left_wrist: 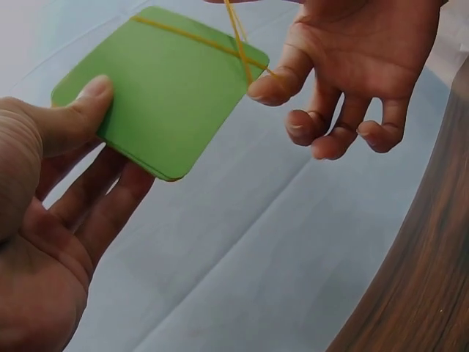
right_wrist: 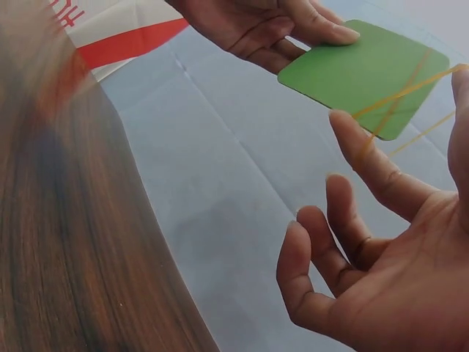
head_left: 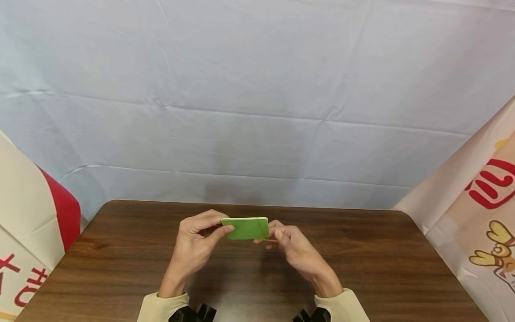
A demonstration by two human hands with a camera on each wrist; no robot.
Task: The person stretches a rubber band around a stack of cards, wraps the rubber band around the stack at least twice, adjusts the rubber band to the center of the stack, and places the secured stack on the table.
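Note:
My left hand [head_left: 194, 248] pinches a thin stack of green square cards [head_left: 246, 229] with rounded corners, thumb on the near face and fingers behind. Layers show along the cards' lower edge in the left wrist view. A yellow rubber band [left_wrist: 192, 37] runs across one end of the cards. To the right of them, my right hand [head_left: 301, 254] holds a stretched loop of that band [right_wrist: 407, 93] hooked round its thumb and index finger. In the right wrist view, the other fingers are loosely bent and touch nothing. Both hands hold the work above the table.
A dark brown wooden table [head_left: 132, 250] lies beneath the hands. Behind it hangs a pale grey-blue cloth [head_left: 257, 98]. Printed cloths hang at the left [head_left: 28, 214] and right [head_left: 474, 223] sides.

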